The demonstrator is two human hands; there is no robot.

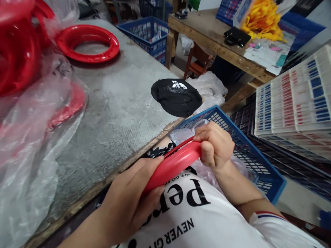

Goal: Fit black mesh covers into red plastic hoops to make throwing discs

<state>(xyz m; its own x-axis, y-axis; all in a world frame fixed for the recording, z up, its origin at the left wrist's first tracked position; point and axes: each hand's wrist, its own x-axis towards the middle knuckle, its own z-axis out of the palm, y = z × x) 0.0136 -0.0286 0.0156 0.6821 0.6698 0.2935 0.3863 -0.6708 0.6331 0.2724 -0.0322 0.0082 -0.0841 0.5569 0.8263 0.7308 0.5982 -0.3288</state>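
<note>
A glossy red plastic ring (178,162) is tilted nearly edge-on in front of my white shirt, just off the table's edge. My left hand (131,193) grips its near end, thumb and fingers on opposite sides. At the far end my right hand (216,144) is closed on the rim with bent fingers. A thin red edge runs along its upper side, with a narrow gap between; whether this is a second piece I cannot tell. Another red ring (115,51) lies flat at the back of the grey table (116,103).
Red rings (19,58) are heaped beside crumpled clear plastic (28,155) on the left. A black cap (177,96) lies by the table edge. Beyond my right hand is a blue basket (269,179) with plastic bags in it. White crates (292,100) are stacked at right.
</note>
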